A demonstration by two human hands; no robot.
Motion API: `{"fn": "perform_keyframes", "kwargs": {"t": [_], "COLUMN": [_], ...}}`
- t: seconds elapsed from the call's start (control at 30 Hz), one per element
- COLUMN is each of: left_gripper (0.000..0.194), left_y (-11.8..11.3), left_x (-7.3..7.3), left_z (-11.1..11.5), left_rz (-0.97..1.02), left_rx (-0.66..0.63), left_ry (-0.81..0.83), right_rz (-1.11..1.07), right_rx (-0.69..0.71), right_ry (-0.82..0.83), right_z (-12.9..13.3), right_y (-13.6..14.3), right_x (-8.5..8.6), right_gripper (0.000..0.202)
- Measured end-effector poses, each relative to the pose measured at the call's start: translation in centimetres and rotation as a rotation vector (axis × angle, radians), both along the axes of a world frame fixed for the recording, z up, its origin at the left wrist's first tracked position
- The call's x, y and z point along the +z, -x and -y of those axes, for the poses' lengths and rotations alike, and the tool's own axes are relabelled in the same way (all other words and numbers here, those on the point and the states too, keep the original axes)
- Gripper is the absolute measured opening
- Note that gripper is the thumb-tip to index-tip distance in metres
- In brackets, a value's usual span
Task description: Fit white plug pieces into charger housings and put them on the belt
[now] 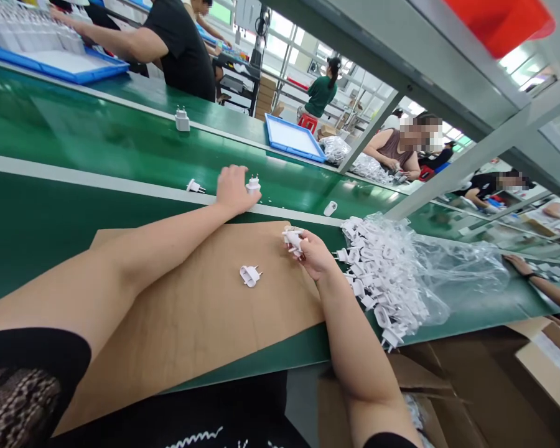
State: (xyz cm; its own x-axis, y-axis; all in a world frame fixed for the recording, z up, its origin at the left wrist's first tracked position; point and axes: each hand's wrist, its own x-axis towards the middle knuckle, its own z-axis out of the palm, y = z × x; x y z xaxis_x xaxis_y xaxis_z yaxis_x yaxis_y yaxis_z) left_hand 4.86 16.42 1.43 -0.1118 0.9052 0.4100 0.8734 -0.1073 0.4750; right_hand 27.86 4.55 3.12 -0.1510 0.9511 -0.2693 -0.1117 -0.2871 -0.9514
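My left hand reaches over the green belt, fingers bent and thumb curled around a white charger that stands with its two pins up. The fingertips are partly hidden behind the hand. My right hand is closed on a few white plug heads, held above the right edge of a cardboard sheet. On that sheet, between my arms, lies a single white plug head. Another plug head rests on the belt left of my left hand. A small white piece lies farther right.
A heap of white plug heads spills from a clear plastic bag at my right. One charger stands across the belt, near blue trays. Overhead runs a metal frame. Co-workers sit opposite; another person's hand is far right.
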Motion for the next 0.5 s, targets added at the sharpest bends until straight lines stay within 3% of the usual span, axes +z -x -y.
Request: {"fn": "perform_keyframes", "kwargs": {"t": [0.1,0.23,0.33,0.4,0.5], "left_gripper": [0.071,0.05,0.046,0.046,0.042], "left_y": [2.8,6.0,6.3,5.6,4.5], "left_x": [0.1,0.8,1.2,1.1,0.4], "left_z": [-0.5,-0.8,2.0,4.9,9.3], "left_rz": [0.042,-0.008,-0.004,0.038,0.064], "left_rx": [0.189,0.184,0.056,-0.104,-0.384], "left_ry": [-0.005,0.219,0.079,0.024,0.111], "right_rz": [0.078,0.079,0.058,0.06,0.085], "right_rx": [0.01,0.054,0.108,0.101,0.075], "right_ry": [-0.101,-0.19,-0.226,-0.236,-0.253], "right_z": [-0.3,-0.1,0.5,0.9,1.0], "right_y": [0.1,0.4,0.7,1.0,1.4], "right_x": [-0.8,-0.6,0.2,0.5,0.4], "right_gripper": [0.049,0.054,0.061,0.06,0.051]}}
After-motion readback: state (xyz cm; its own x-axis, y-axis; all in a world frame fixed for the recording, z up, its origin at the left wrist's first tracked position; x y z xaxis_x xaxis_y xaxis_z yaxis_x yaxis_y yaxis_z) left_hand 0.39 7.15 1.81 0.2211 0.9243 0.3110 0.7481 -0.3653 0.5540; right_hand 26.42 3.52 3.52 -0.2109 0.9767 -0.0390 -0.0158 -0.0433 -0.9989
